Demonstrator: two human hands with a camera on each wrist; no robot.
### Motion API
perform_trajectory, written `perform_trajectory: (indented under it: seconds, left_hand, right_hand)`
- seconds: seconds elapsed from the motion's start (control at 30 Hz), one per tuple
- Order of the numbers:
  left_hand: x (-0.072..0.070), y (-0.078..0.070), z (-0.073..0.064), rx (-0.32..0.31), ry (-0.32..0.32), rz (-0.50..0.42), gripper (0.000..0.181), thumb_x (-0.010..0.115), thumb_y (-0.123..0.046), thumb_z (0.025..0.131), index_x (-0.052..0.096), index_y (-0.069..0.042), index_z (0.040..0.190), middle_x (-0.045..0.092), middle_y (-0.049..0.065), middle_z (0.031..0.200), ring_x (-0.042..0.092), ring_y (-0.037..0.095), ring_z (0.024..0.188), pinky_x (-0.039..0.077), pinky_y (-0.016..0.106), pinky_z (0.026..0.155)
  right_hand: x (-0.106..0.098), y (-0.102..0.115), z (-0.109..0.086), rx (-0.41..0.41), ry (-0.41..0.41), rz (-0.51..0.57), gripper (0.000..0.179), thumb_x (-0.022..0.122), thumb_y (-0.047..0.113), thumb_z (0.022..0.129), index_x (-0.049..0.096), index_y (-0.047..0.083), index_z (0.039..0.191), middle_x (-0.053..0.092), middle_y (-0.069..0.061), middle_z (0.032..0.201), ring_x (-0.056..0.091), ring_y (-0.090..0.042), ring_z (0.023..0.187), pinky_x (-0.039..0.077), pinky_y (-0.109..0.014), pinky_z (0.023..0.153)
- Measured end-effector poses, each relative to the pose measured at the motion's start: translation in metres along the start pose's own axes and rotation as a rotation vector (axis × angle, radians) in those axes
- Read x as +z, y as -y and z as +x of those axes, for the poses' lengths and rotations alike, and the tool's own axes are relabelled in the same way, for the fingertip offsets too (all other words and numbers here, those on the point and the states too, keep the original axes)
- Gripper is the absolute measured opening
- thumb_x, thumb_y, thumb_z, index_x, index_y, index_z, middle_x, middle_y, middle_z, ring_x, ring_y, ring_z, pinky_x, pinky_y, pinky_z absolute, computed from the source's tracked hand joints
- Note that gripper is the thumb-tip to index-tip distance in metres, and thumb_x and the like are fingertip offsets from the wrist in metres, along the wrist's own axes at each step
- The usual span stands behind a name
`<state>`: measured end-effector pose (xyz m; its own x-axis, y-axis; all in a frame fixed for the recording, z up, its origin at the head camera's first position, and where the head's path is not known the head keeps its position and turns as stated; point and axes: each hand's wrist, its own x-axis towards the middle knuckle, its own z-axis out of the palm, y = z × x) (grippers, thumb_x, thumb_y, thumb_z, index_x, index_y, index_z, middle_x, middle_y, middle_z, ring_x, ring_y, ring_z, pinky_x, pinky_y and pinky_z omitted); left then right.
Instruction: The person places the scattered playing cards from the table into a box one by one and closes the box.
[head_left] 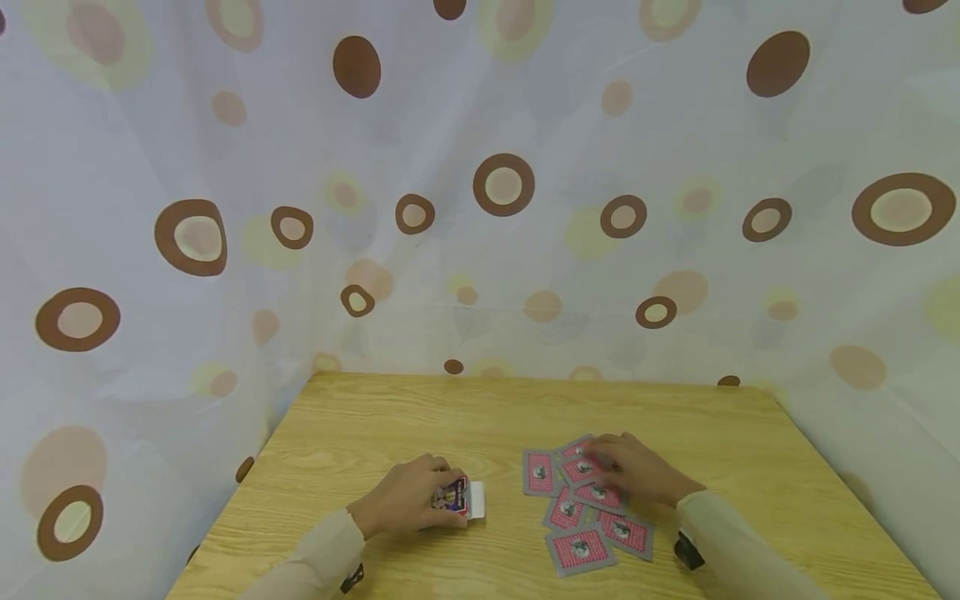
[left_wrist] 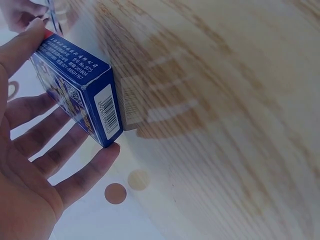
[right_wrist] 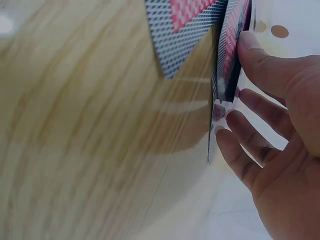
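My left hand [head_left: 408, 498] holds a blue playing card box [left_wrist: 75, 82] by its sides, thumb on one edge and fingers around the other. In the head view the white flap [head_left: 477, 500] of this box sticks out to the right, open. My right hand [head_left: 645, 468] is over the upper part of a loose spread of playing cards [head_left: 581, 550]. Its thumb and fingertips grip the edges of a card [right_wrist: 231, 45], which is tilted in the right wrist view. The cards lie with red patterned backs and grey borders up, several overlapping.
Both hands work above a light wooden table [head_left: 420, 408]. A white curtain [head_left: 555, 258] with brown and cream circles surrounds it at the back and sides. The box stands left of the card spread, with bare wood between them.
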<state>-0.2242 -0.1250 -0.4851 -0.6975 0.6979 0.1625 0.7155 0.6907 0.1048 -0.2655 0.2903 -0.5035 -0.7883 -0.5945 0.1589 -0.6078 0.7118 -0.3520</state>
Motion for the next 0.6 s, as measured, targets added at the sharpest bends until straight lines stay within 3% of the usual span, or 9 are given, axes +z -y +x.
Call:
perform_trajectory:
  seconds: [0.2, 0.4, 0.6]
  left_hand:
    - [0.0001, -0.0013, 0.0007, 0.008, -0.005, 0.030, 0.075, 0.053, -0.074, 0.079, 0.061, -0.020, 0.130, 0.061, 0.000, 0.114, 0.057, 0.012, 0.092, 0.051, 0.028, 0.067]
    - [-0.0001, -0.0010, 0.0015, -0.008, 0.017, 0.029, 0.078, 0.051, -0.077, 0.077, 0.060, -0.020, 0.131, 0.061, 0.000, 0.115, 0.057, 0.011, 0.092, 0.051, 0.027, 0.067]
    - [-0.0017, -0.0016, 0.0003, -0.013, 0.024, 0.022, 0.077, 0.049, -0.077, 0.078, 0.059, -0.022, 0.131, 0.060, -0.001, 0.116, 0.056, 0.011, 0.092, 0.051, 0.028, 0.068]
  right_hand:
    - [-0.0062, -0.0001, 0.0023, 0.025, 0.043, 0.031, 0.046, 0.071, 0.023, 0.086, 0.059, 0.009, 0.128, 0.058, -0.010, 0.121, 0.053, -0.029, 0.108, 0.046, -0.046, 0.085]
    - [-0.0098, 0.0013, 0.0047, 0.121, 0.075, 0.084, 0.055, 0.077, 0.027, 0.080, 0.059, 0.009, 0.130, 0.054, -0.006, 0.108, 0.050, -0.022, 0.096, 0.046, -0.036, 0.075]
    - [-0.0084, 0.0014, 0.0026, 0.197, -0.001, 0.036, 0.056, 0.082, 0.036, 0.070, 0.066, 0.010, 0.118, 0.052, 0.000, 0.095, 0.044, -0.018, 0.086, 0.042, -0.034, 0.072]
